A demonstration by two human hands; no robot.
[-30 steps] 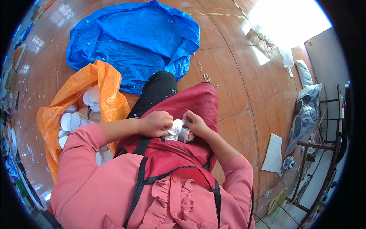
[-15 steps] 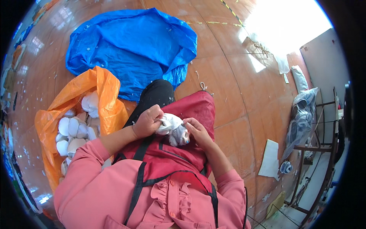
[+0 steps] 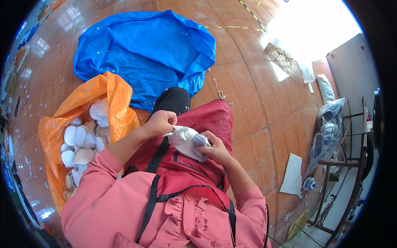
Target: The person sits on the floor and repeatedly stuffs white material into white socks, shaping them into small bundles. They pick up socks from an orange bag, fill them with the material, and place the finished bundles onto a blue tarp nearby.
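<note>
My left hand (image 3: 160, 122) and my right hand (image 3: 216, 151) both grip a small white and grey cloth piece (image 3: 187, 142) held over my lap, on a dark red apron (image 3: 194, 165). The left hand pinches its upper left edge. From the right side, my right hand's thumb presses on a grey part of it. Both pink sleeves come up from the lower edge. To my left an orange plastic bag (image 3: 82, 111) lies open with several white rounded cloth pieces (image 3: 80, 142) inside.
A blue tarp (image 3: 144, 53) is spread on the brown tiled floor (image 3: 256, 103) ahead. A metal rack (image 3: 343, 173) with a bagged bundle (image 3: 326, 132) stands at the right. A white sheet (image 3: 292, 173) lies on the floor near it.
The white piece has been drawn out larger between my hands and turned. My left hand moved up and left along its edge, while the right shifted right beneath it.
</note>
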